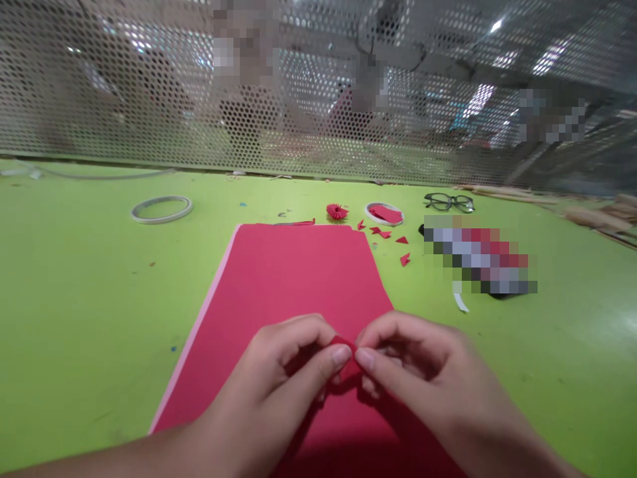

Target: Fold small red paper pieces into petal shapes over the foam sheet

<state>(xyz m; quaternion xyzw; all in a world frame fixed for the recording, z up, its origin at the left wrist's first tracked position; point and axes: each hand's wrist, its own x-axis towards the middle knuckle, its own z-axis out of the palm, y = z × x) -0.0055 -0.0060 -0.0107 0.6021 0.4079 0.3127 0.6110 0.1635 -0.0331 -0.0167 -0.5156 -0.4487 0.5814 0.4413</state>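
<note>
A small piece of red paper (344, 343) is pinched between my two hands, above a large sheet of red paper (298, 279). My left hand (293, 365) grips its left side between thumb and forefinger. On the right side, my right hand (418, 365) holds it with thumb and fingertips. The fingers hide much of the piece, so its exact shape cannot be made out. Beyond the sheet lie a round pleated red paper piece (337, 212) and several small folded red paper pieces (405, 259).
On the green table (89, 299) are a white ring (162, 209), a smaller ring (368, 214) with red paper in it, eyeglasses (449, 202), a blurred-out object (478, 259) and a white strip (460, 299). A perforated metal screen (174, 93) borders the back.
</note>
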